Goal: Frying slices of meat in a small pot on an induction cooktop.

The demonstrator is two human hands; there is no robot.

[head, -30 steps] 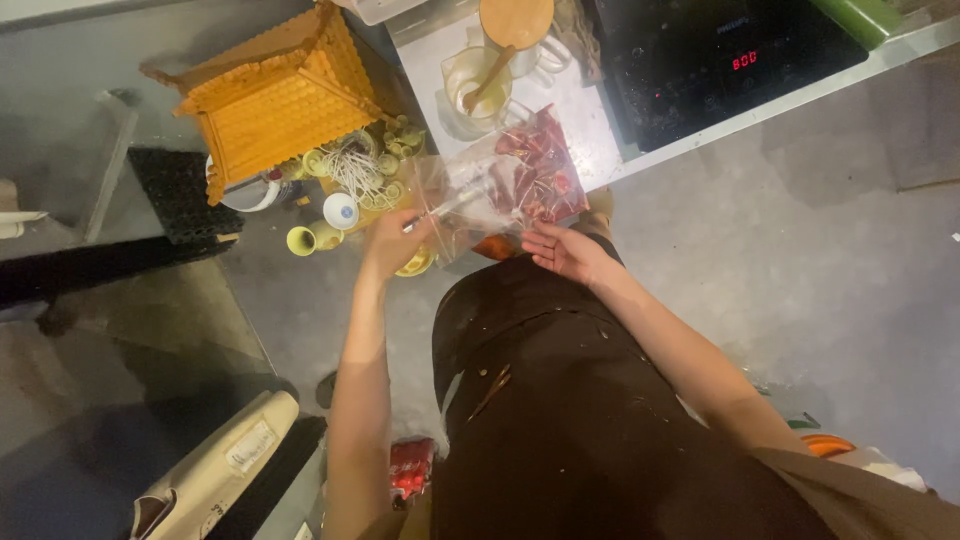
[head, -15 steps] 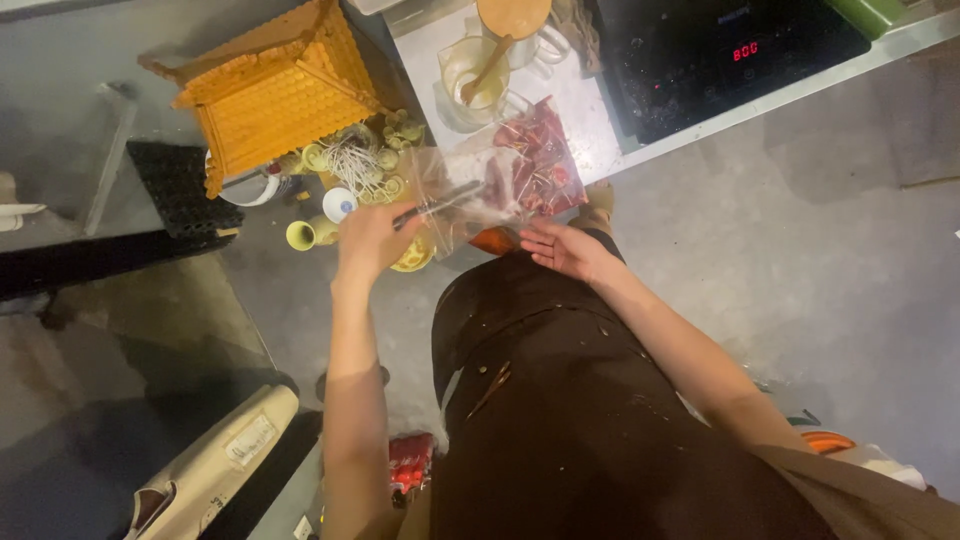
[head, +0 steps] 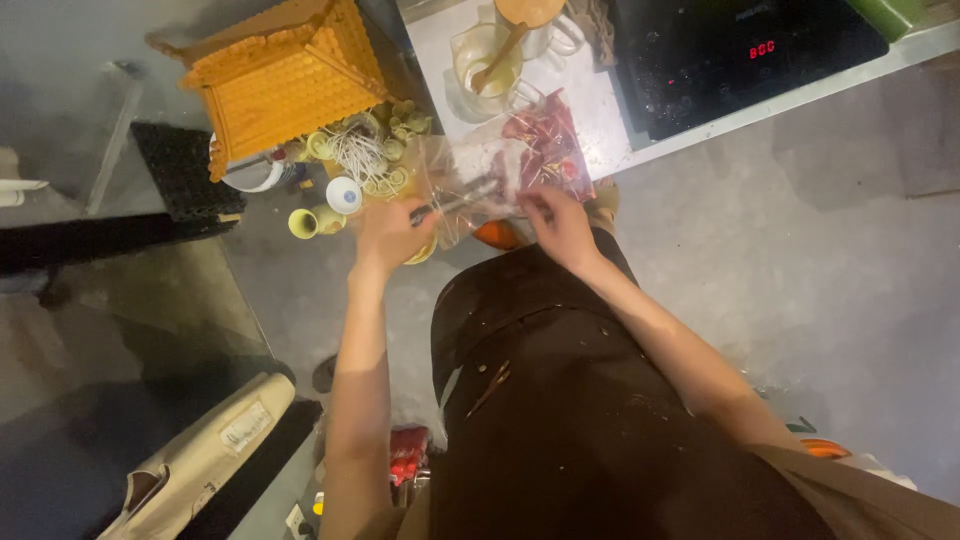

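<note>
left hand (head: 392, 232): closed on metal tongs (head: 457, 201), tips pushed into the bag mouth
right hand (head: 558, 222): pinching the near edge of the clear plastic bag (head: 500, 170), holding it open
bag: upper centre of frame, on the white counter (head: 600, 110) edge, red meat (head: 545, 150) inside
step: likely working meat with tongs (mid-way); next move calls for a steady bag mouth
packages: small red packet (head: 407, 455), bottom centre; label unreadable
signs: red digits on black cooktop (head: 740, 50), upper right
</note>
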